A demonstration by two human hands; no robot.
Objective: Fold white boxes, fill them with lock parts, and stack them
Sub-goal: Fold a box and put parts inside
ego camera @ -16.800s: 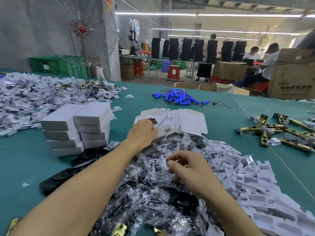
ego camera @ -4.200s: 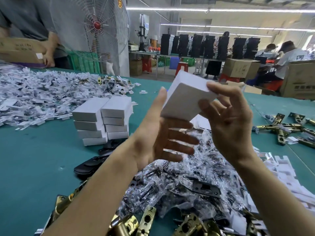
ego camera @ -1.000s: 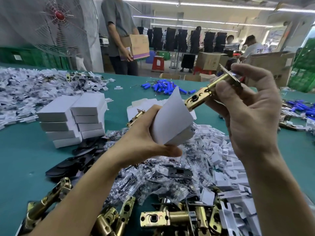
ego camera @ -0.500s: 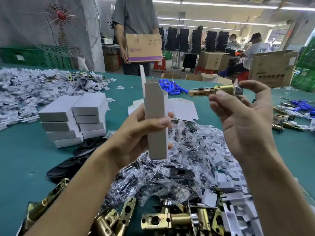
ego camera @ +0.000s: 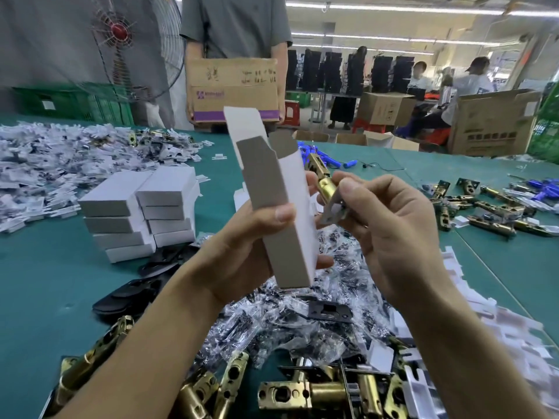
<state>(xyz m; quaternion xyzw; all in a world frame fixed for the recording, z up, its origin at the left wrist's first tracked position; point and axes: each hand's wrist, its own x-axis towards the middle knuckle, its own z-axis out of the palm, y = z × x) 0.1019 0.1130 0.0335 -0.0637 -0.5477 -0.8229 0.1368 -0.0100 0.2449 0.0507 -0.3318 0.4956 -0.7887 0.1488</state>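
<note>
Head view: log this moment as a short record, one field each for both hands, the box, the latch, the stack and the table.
left-hand grip: curled round the white box, thumb across its front
white box: held upright, slightly tilted, top flaps open
right-hand grip: pinches the brass latch at its faceplate end
brass latch: beside the box's right side, not yet inside
stack of closed boxes: two columns side by side
green table: also bears bagged parts and loose latches
</note>
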